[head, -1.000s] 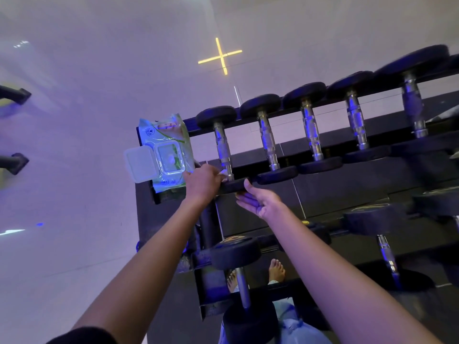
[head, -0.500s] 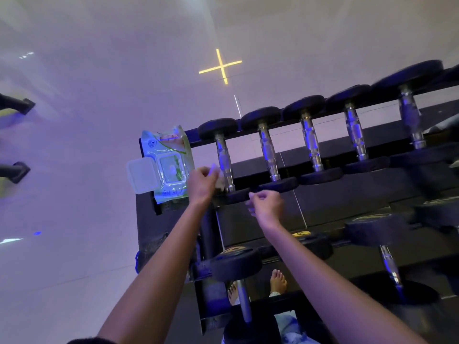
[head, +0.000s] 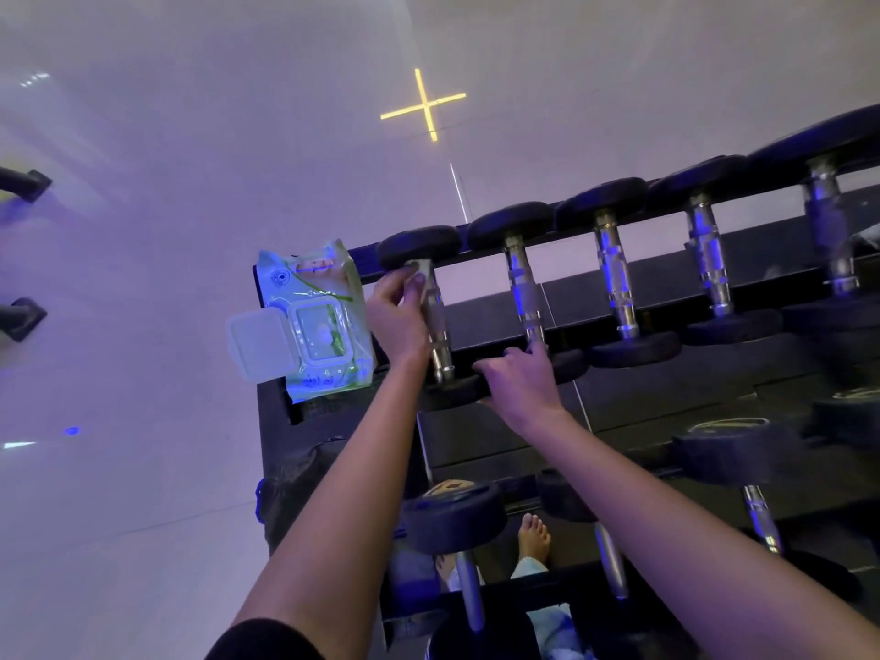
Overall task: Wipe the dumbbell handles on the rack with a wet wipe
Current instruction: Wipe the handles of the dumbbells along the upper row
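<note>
On the top rail of the rack a row of dumbbells lies side by side, chrome handles running away from the person, black heads at both ends. The left hand is at the leftmost handle, thumb and fingers pinching a small white wipe against the far end of that handle, right under the far head. The rest of the handle below the hand is bare and shiny. The right hand sits lower, at the near heads of the first and second dumbbells, its fingers curled and one fingertip at the base of the second handle; whether it really grips a head I cannot tell. Just left of the first dumbbell, on the end of the rack, lies the green and white pack, its clear lid flipped open to the left. A lower rail holds more dumbbells, one black head showing between the two forearms. Below that a bare foot stands on the ground behind the rack. The pale floor shines purple and carries a yellow cross of light. A dark sleeve covers the left upper arm
</note>
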